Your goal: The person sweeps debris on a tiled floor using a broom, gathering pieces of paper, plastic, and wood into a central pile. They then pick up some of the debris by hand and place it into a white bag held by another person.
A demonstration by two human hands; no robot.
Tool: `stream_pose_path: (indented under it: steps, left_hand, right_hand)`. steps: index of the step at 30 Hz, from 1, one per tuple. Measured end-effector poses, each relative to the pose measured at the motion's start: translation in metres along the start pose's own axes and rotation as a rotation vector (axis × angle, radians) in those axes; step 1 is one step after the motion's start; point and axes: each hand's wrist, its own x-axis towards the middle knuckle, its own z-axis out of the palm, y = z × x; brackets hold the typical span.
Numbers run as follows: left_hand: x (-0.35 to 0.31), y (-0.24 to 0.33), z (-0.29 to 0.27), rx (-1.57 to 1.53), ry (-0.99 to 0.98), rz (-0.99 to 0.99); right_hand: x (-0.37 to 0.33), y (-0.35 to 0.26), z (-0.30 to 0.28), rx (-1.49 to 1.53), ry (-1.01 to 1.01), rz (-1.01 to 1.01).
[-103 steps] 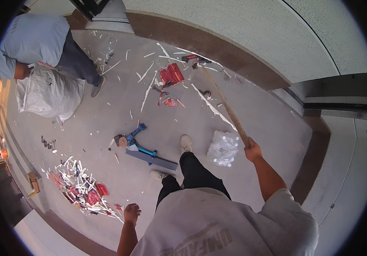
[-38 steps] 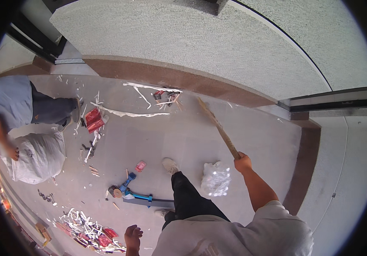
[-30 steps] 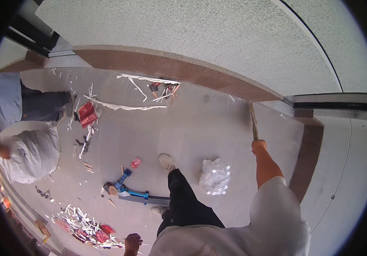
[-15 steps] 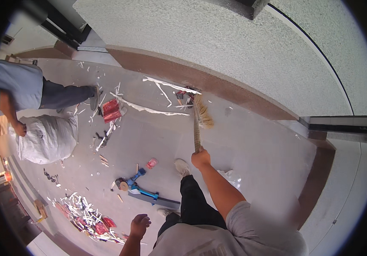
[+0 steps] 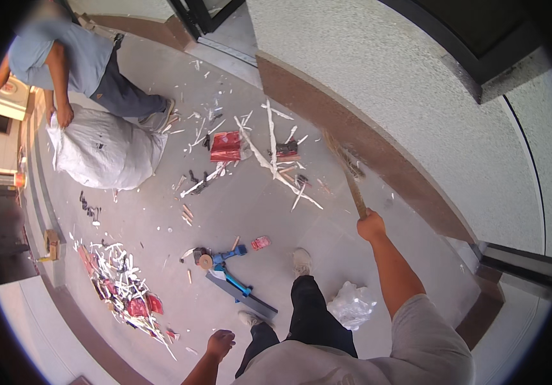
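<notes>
My right hand point(image 5: 371, 226) grips the wooden handle of a broom point(image 5: 348, 172), whose bristles rest on the floor by the brown base of the wall. White strips and scraps point(image 5: 275, 160) lie just left of the bristles, with a red packet point(image 5: 226, 146) among them. My left hand point(image 5: 220, 343) hangs low beside my leg, loosely curled and holding nothing. My shoes point(image 5: 301, 262) stand on the grey concrete floor.
Another person point(image 5: 77, 61) bends over a large white sack point(image 5: 104, 151) at upper left. A blue tool point(image 5: 231, 277) lies by my feet, a crumpled clear plastic bag point(image 5: 351, 304) at my right. A debris pile point(image 5: 124, 290) sits at lower left. A doorway point(image 5: 209, 19) opens at the top.
My right arm has swung the broom from the far right across to the scraps in front of me. My view has turned left, bringing the other person and the sack closer.
</notes>
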Motion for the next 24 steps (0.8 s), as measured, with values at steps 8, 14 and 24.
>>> stream_pose_path:
  steps: [8,14,24]
  left_hand:
    - [-0.03,-0.015,0.002,-0.067,-0.046,0.115]
    - [-0.018,-0.074,-0.05,-0.156,-0.004,0.141]
    - [0.014,-0.229,-0.233,-0.356,0.094,0.134]
  right_hand:
    - [-0.069,-0.164,0.234,0.08,-0.162,-0.071]
    - [-0.187,-0.23,0.339,-0.044,-0.293,-0.339]
    - [-0.335,-0.322,0.491,-0.116,-0.517,-0.711]
